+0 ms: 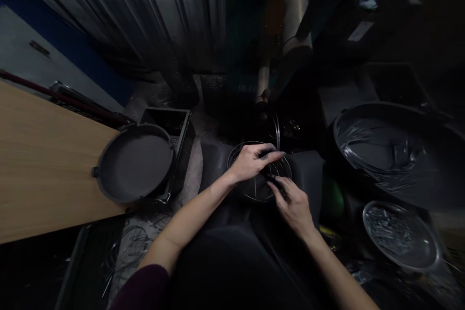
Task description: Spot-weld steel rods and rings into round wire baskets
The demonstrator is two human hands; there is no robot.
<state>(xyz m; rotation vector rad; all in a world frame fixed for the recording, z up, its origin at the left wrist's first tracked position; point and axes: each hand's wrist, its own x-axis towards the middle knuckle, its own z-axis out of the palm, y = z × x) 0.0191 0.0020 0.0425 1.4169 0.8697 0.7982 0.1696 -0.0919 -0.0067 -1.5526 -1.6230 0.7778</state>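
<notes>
A round wire frame [255, 188] with a thin metal rim and inner wires lies over my dark-clothed lap. My left hand [253, 161] reaches across its far side, fingers bent over the wires and thumb stretched to the right. On the near right side, my right hand [293, 202] pinches at the middle wires with thumb and fingertips. Dim light and the fingers hide exactly which piece is gripped. Just beyond my hands, a shiny metal ring [278, 131] stands upright by the dark machine.
On the left, a dark round pan [136, 163] rests on a plastic crate [185, 140] beside a wooden board [54, 160]. To the right are a large basin [341, 131] with wire rings and a metal bowl [425, 249] of small metal pieces. Pipes [296, 5] rise ahead.
</notes>
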